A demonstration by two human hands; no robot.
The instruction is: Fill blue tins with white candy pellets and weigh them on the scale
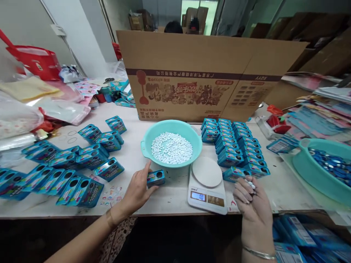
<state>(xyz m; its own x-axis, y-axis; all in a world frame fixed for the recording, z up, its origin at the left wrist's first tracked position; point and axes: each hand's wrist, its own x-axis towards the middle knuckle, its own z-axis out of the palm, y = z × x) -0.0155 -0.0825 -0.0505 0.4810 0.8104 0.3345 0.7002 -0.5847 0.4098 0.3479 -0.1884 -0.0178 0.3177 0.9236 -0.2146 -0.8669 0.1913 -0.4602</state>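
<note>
Gripping a box [157, 178] by its left end between the fingers of the left hand [139, 187], down on the tabletop [175, 201] just on the near side of the bowl [149, 138]. Curling the fingers of the right hand [253, 199] around a few white pellets [251, 185], right of the scale [207, 171]. Impossible to tell the full count inside.

Likely to drop pellets by loosening the right fingers unevenly, given so shallow a perch at the fingertips; apt then to lose some over the near edge. Could also tip the box by pressing only one end, or jolt the bowl and spill from it by pushing the left hand too far forward. Might disturb the scale, now at 0.0, by brushing against it.

Crowded with boxes at left [91, 157] and rows of boxes at right [230, 159]; dotted with stickers [111, 195] near left. Flanked at right by a second bowl [308, 166] of blue packets [333, 159]. Backed by a printed carton [192, 87], then by stacked cartons [201, 16] and the tops of two heads [173, 27].
</note>
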